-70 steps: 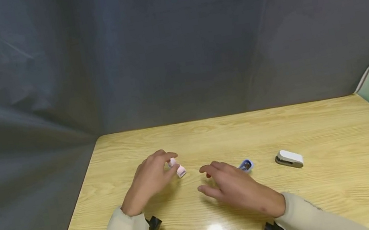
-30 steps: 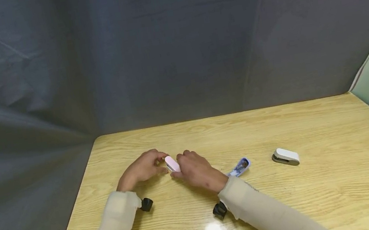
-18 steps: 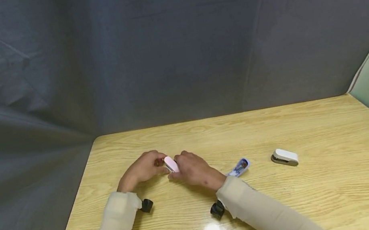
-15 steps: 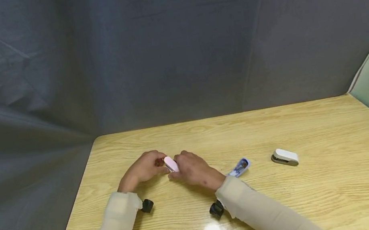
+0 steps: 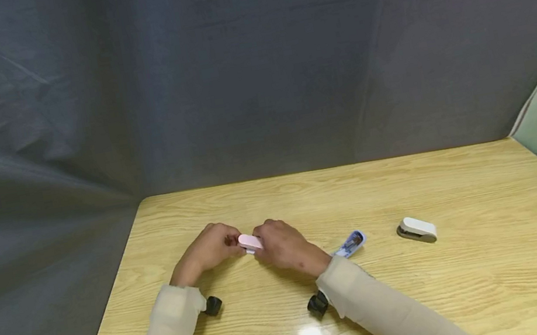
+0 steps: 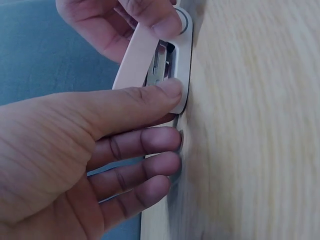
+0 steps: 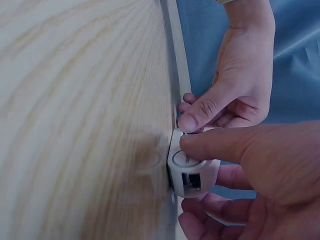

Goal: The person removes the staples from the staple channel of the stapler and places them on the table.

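Observation:
Both hands are on a small pink stapler (image 5: pixel 250 243) with a white base, low over the table. The left hand (image 5: pixel 210 251) pinches one end of it. In the left wrist view, that hand's thumb (image 6: pixel 150 102) lies across the base, beside the bare metal magazine (image 6: pixel 159 67). At the other end the right hand (image 5: pixel 284 245) grips the stapler, which it partly hides in the head view. Seen from the right wrist, the stapler's rounded end (image 7: pixel 192 182) faces the camera, the right thumb (image 7: pixel 200 146) pressing on its side.
A blue stapler (image 5: pixel 349 244) with its inside showing lies by the right forearm, partly covered by the sleeve. Farther right rests a white stapler with a grey base (image 5: pixel 417 229). A dark curtain (image 5: pixel 253 75) stands behind the wooden table (image 5: pixel 504 270).
The right hand has come left, off the blue stapler's side, and taken hold of the pink stapler. During the last half second the stapler has turned more crosswise and the left fingers have closed on its end.

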`<state>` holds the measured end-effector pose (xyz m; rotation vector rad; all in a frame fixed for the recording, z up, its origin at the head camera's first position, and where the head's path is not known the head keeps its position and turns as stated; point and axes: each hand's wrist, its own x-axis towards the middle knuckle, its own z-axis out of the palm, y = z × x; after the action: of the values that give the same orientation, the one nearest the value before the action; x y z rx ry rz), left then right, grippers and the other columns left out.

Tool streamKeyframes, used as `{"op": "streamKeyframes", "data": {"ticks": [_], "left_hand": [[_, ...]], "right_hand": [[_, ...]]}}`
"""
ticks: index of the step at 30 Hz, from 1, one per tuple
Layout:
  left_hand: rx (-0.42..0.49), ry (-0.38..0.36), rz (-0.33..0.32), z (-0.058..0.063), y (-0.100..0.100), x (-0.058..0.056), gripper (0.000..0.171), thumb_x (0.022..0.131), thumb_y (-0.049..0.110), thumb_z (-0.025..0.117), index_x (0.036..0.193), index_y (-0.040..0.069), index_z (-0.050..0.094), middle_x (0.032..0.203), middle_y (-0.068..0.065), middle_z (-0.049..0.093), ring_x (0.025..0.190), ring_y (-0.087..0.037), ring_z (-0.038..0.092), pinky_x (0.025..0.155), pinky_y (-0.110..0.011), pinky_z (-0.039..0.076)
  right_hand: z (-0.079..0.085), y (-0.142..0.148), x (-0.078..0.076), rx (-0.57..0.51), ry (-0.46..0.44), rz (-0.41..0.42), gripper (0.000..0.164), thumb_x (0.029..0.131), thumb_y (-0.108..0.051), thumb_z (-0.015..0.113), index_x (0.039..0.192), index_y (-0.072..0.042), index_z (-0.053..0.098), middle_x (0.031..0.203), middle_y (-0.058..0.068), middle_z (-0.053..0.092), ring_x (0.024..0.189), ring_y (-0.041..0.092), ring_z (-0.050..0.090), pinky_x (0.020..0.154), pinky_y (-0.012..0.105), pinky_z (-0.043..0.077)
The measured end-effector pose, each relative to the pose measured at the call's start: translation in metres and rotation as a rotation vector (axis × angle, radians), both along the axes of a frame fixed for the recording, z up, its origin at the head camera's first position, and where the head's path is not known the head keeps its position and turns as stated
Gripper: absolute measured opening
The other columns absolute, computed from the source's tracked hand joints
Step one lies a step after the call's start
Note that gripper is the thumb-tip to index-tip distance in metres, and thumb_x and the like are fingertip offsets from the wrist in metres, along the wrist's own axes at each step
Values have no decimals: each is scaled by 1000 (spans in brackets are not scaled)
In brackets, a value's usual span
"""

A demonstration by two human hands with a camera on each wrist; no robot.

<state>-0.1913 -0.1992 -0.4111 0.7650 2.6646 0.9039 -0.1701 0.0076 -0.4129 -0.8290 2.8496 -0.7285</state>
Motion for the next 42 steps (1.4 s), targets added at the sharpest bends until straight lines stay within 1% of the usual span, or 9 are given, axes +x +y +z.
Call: {"op": "streamKeyframes", "data": {"ticks": [7,11,17,21,26,31,34,39,42], "left_hand": [[-16,19,-9,-2,1,8,16,89,11,82,78,10,70,66,4,55,59,-9,42,56,-27,36],[-26,31,1,-2,2,13,18,88,11,83,77,10,68,65,5,55,58,-8,43,55,-26,37],[-75,64,36,-3,4,17,21,88,17,84,76,16,67,67,8,55,68,-14,47,66,-33,40],[-76,63,52,-4,4,17,22,88,17,85,75,17,66,68,8,56,68,-14,47,66,-33,41],[-44,27,59,-5,5,16,22,87,15,85,75,15,67,67,7,58,60,-9,44,57,-28,39],[-30,1,55,-4,5,14,23,87,14,85,75,14,66,69,6,60,58,-9,44,56,-27,38],[-36,-7,50,-4,6,14,22,87,14,84,75,15,66,71,7,60,59,-10,45,57,-28,39],[-49,-17,49,-3,7,13,23,87,12,84,75,16,66,70,6,59,59,-10,45,57,-27,39],[-55,-17,48,-2,8,13,22,86,12,85,74,15,67,69,6,59,58,-10,45,57,-28,40]], "right_hand": [[0,0,2,7,54,21,10,89,-13,80,90,-6,73,80,3,64,75,19,56,67,34,48],[-1,-1,3,-4,76,48,11,90,-12,81,92,-4,73,82,5,67,76,18,56,68,31,49],[-1,-4,2,70,152,62,10,88,-9,80,84,-10,72,78,3,60,72,18,54,63,29,46],[-1,-3,1,47,168,87,11,88,-8,81,81,-9,72,78,3,63,73,18,57,65,30,48],[0,0,-1,-3,142,114,11,89,-7,80,81,-7,73,76,2,66,70,16,55,66,32,49],[0,5,-3,-105,36,109,14,92,-6,77,79,-10,73,72,-2,64,63,12,48,64,31,44],[-1,7,-4,-152,-6,103,10,93,-7,76,84,-11,75,76,-3,68,64,10,49,66,30,45],[0,9,-2,-165,-27,69,3,94,-10,76,95,-7,77,87,0,71,69,10,54,68,30,49],[1,10,0,-155,-21,42,3,93,-10,76,93,-7,74,81,-1,67,63,11,52,62,29,47]]}}
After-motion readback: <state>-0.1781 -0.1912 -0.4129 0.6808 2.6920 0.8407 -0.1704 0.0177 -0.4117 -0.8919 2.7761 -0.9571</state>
